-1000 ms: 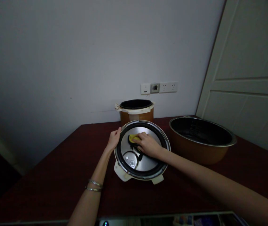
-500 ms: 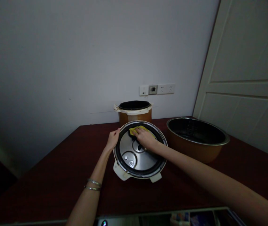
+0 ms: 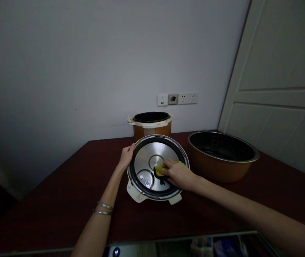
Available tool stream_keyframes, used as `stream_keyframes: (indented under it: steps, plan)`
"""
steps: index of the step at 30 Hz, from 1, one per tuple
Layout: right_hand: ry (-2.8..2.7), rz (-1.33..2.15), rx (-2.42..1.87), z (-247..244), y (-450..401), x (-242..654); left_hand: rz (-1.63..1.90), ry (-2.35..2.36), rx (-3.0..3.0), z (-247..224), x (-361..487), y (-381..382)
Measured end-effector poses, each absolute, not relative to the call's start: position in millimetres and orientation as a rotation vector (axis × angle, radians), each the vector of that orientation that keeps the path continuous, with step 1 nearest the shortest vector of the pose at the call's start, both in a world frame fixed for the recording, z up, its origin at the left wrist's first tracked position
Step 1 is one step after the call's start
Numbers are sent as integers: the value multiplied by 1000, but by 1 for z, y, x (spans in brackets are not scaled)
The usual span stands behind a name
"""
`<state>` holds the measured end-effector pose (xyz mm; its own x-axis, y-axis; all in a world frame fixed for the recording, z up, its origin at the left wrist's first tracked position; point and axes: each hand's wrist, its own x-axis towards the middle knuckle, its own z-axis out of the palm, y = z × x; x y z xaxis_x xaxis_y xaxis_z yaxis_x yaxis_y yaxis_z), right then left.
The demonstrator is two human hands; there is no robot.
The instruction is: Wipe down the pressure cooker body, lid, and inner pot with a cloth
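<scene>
A round pressure cooker lid (image 3: 147,157) is propped tilted on the table, its metal inner face with a black sealing ring turned towards me. At its left rim, my left hand (image 3: 127,156) grips the edge, the fingers partly hidden behind it. My right hand (image 3: 178,173) is closed on a yellow cloth (image 3: 159,170) and presses it against the metal, just right of and below the raised central ring. Beneath the hand, a dark reflection shows on the metal.
Behind the lid stands the cooker body (image 3: 152,125), near the wall. To the right sits a large inner pot (image 3: 223,167), brown outside and dark inside. The dark red table (image 3: 61,192) has its front edge near me, with an open compartment of items below. Sockets (image 3: 177,99) line the wall.
My right hand has moved the yellow cloth from the lid's upper part down to right of its centre. My left hand keeps its hold on the rim. The view has shifted slightly.
</scene>
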<state>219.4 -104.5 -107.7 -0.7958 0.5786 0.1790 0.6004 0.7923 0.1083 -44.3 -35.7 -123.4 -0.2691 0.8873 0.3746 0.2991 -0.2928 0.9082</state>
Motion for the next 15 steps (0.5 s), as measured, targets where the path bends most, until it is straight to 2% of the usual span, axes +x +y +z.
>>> stream_keyframes:
  steps: [8, 15]
  plan:
    - [-2734, -196, -650, -118, -76, 181, 1599, 1443, 1551, -120, -43, -39]
    - [-2657, -240, -873, -97, -41, 169, 1588, 1441, 1530, -118, -41, -41]
